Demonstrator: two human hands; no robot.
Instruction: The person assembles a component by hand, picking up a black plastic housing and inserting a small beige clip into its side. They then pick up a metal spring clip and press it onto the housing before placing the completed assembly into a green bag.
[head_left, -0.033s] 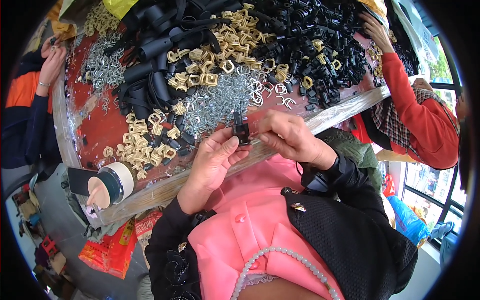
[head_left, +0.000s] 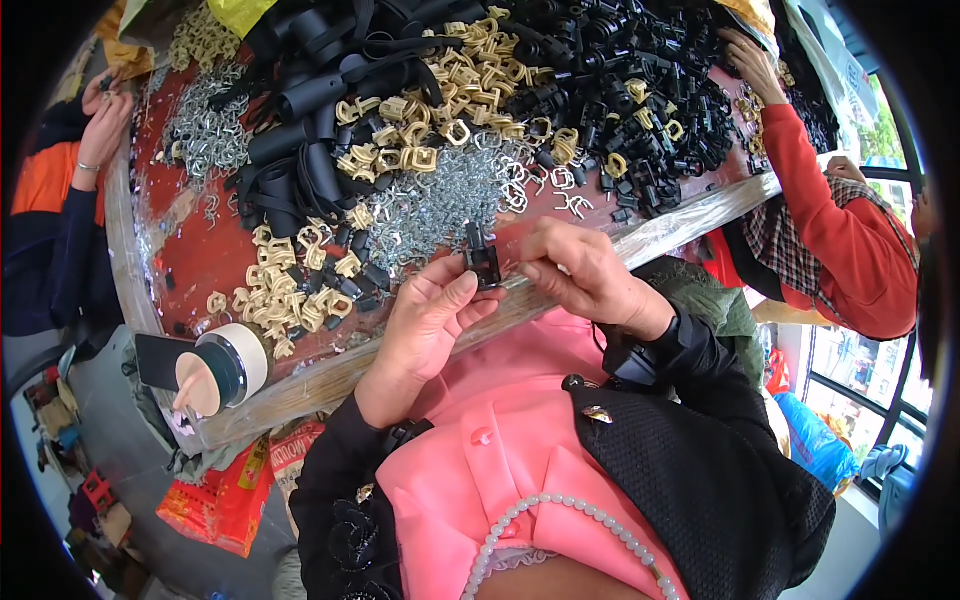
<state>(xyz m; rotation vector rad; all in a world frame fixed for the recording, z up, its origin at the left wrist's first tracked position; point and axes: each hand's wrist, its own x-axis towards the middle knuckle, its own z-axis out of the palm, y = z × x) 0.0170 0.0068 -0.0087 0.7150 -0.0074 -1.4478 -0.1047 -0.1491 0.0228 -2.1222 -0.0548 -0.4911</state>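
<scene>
Two hands on one black clip (head_left: 484, 262); one tape roll (head_left: 236, 362); two co-workers

The clip (head_left: 484, 262) my hands (head_left: 500, 290) pinch looks like matt black plastic. Above it, the staples (head_left: 440, 200) are bright, shiny metal wire, the beige clips (head_left: 290, 290) dull, smooth plastic. The tabletop (head_left: 215, 255) in the left half of the frame is glossy red, its near edge wrapped in shiny clear film (head_left: 660, 232). My pink blouse (head_left: 520, 460) is smooth cloth, my black jacket (head_left: 700, 470) a rough, grainy weave.
</scene>
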